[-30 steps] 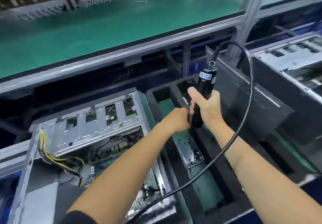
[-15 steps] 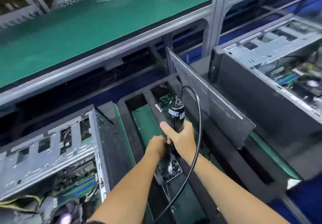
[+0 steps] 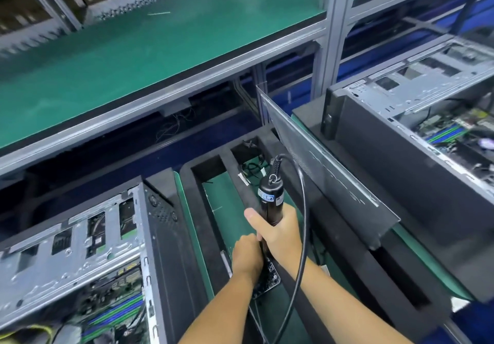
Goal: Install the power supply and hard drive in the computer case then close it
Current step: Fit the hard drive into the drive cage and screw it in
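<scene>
My right hand [image 3: 278,234] grips a black electric screwdriver [image 3: 270,202] upright, its cable [image 3: 303,236] looping down to the right. My left hand [image 3: 247,256] is curled at the tool's lower end, over a small tray of screws [image 3: 268,280]; what its fingers hold is hidden. An open computer case [image 3: 80,252] lies at the lower left, with drive cage, green boards and yellow wires showing. A dark side panel [image 3: 328,180] leans upright just right of my hands.
My hands are over a black foam carrier [image 3: 211,236] with green-floored slots. A second open case [image 3: 417,129] stands at the right. A long green-topped shelf [image 3: 133,57] on a metal frame runs across the back, with a post [image 3: 332,36] at centre right.
The view has swung right, sliding the left case toward the frame's edge and bringing the right case in. Both hands and the screwdriver have come down to the screw tray.
</scene>
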The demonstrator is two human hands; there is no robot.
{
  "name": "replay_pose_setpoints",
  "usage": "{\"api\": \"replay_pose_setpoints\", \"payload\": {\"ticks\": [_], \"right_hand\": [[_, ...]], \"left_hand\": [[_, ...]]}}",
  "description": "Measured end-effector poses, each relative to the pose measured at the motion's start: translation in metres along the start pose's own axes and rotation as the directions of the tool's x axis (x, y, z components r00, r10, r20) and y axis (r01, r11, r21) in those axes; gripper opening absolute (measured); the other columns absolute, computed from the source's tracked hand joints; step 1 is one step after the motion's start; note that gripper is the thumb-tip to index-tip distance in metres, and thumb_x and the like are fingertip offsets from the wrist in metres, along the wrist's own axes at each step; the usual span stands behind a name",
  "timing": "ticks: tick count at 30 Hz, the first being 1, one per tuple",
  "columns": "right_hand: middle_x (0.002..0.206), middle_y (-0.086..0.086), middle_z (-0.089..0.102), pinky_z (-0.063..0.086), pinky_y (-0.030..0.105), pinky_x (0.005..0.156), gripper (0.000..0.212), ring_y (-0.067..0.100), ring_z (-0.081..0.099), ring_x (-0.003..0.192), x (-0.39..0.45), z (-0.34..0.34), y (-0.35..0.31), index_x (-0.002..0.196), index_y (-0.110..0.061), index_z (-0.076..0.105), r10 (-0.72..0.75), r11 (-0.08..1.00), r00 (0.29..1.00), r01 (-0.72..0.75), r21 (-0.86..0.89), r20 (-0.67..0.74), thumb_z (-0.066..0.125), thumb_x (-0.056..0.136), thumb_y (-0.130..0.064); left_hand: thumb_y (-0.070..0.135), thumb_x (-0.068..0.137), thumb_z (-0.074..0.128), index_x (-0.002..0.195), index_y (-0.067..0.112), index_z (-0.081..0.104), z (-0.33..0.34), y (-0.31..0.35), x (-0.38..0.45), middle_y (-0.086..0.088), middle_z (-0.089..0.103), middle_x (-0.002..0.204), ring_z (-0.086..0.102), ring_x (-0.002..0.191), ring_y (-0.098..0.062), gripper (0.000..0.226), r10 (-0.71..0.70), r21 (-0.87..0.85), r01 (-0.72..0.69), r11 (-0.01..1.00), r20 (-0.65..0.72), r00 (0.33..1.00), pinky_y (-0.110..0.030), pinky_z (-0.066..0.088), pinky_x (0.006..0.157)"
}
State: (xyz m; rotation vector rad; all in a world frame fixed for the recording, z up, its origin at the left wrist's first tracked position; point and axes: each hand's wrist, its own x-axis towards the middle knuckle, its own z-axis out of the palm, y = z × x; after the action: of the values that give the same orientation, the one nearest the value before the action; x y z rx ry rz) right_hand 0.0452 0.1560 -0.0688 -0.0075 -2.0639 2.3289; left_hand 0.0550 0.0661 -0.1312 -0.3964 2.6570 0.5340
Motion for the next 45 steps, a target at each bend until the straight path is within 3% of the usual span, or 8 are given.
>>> {"api": "replay_pose_setpoints", "payload": {"ticks": [8, 18, 23, 27, 31, 36, 40, 45], "right_hand": [[0.049, 0.012, 0.051, 0.047, 0.040, 0.054, 0.052, 0.020, 0.051, 0.048, -0.004, -0.001, -0.004, 0.056, -0.004, 0.050, 0.021, 1.000, 1.000, -0.021, 0.020, -0.002, 0.079, 0.070, -0.044], [0.052, -0.010, 0.052, 0.045, 0.022, 0.055, 0.032, 0.010, 0.051, 0.052, -0.011, -0.002, -0.010, 0.057, -0.026, 0.055, -0.007, 0.999, 0.999, 0.005, 0.041, 0.036, 0.079, 0.070, -0.042], [0.053, 0.026, 0.046, 0.043, 0.040, 0.057, 0.055, 0.020, 0.046, 0.051, -0.016, -0.001, -0.023, 0.060, 0.005, 0.048, -0.024, 0.993, 0.999, 0.020, 0.120, 0.034, 0.076, 0.069, -0.041], [0.053, 0.029, 0.048, 0.046, 0.048, 0.060, 0.058, 0.034, 0.048, 0.050, -0.010, 0.009, -0.054, 0.062, 0.009, 0.048, -0.083, 0.983, 0.995, 0.091, 0.159, -0.053, 0.072, 0.071, -0.042], [0.053, 0.031, 0.047, 0.044, 0.050, 0.057, 0.059, 0.043, 0.046, 0.050, 0.003, 0.035, -0.097, 0.060, 0.012, 0.047, -0.211, 0.956, 0.975, 0.220, 0.194, -0.071, 0.071, 0.077, -0.040], [0.047, 0.008, 0.052, 0.043, 0.040, 0.050, 0.030, 0.028, 0.047, 0.040, 0.015, 0.089, -0.150, 0.062, -0.021, 0.062, -0.332, 0.907, 0.943, 0.310, 0.286, 0.029, 0.072, 0.082, -0.042], [0.046, -0.002, 0.051, 0.042, 0.035, 0.049, 0.025, 0.021, 0.047, 0.037, 0.013, 0.148, -0.188, 0.059, -0.032, 0.066, -0.377, 0.874, 0.922, 0.321, 0.364, 0.092, 0.071, 0.082, -0.041], [0.047, 0.007, 0.048, 0.041, 0.030, 0.047, 0.039, 0.024, 0.043, 0.036, 0.000, 0.209, -0.201, 0.066, -0.014, 0.049, -0.352, 0.858, 0.926, 0.262, 0.442, 0.134, 0.074, 0.078, -0.042]], "left_hand": [[-0.001, 0.084, 0.041, 0.061, 0.017, 0.039, 0.008, -0.002, -0.001, -0.013, 0.066, 0.089, 0.063, 0.086, -0.033, 0.029, -0.039, -0.003, 0.039, 0.999, -0.028, 0.999, -0.038, 0.051, 0.076], [0.003, 0.092, 0.037, 0.111, 0.017, 0.057, 0.014, -0.005, 0.003, -0.009, 0.066, 0.096, 0.063, 0.091, -0.030, 0.031, 0.097, 0.118, -0.097, 0.988, 0.010, 0.995, -0.044, 0.052, 0.083], [0.006, 0.092, 0.042, 0.115, 0.007, 0.052, -0.007, 0.000, 0.004, -0.017, 0.060, 0.109, 0.057, 0.106, -0.036, 0.025, 0.172, 0.152, -0.200, 0.968, 0.178, 0.969, -0.047, 0.049, 0.091], [0.013, 0.093, 0.049, 0.129, 0.002, 0.049, -0.062, 0.016, 0.005, -0.019, 0.057, 0.124, 0.054, 0.114, -0.037, 0.037, 0.236, 0.197, -0.294, 0.935, 0.270, 0.933, -0.044, 0.045, 0.097], [0.009, 0.090, 0.054, 0.081, 0.006, 0.062, -0.151, 0.023, -0.013, -0.011, 0.061, 0.083, 0.058, 0.075, -0.026, 0.012, 0.354, -0.064, -0.354, 0.933, -0.005, 0.935, -0.036, 0.045, 0.072], [-0.009, 0.084, 0.060, 0.091, 0.004, 0.065, -0.222, -0.043, -0.049, -0.009, 0.064, 0.073, 0.059, 0.057, -0.007, 0.015, 0.214, -0.783, -0.392, 0.483, -0.329, 0.920, -0.020, 0.052, 0.062], [-0.008, 0.087, 0.057, 0.090, 0.006, 0.067, -0.230, -0.100, -0.069, -0.004, 0.065, 0.071, 0.059, 0.059, -0.007, 0.017, 0.158, -0.839, -0.444, 0.315, -0.415, 0.896, -0.016, 0.049, 0.062], [-0.010, 0.088, 0.055, 0.086, 0.009, 0.067, -0.223, -0.143, -0.088, 0.004, 0.072, 0.072, 0.066, 0.068, -0.008, 0.022, 0.182, -0.849, -0.481, 0.219, -0.449, 0.875, -0.019, 0.055, 0.071]]}}
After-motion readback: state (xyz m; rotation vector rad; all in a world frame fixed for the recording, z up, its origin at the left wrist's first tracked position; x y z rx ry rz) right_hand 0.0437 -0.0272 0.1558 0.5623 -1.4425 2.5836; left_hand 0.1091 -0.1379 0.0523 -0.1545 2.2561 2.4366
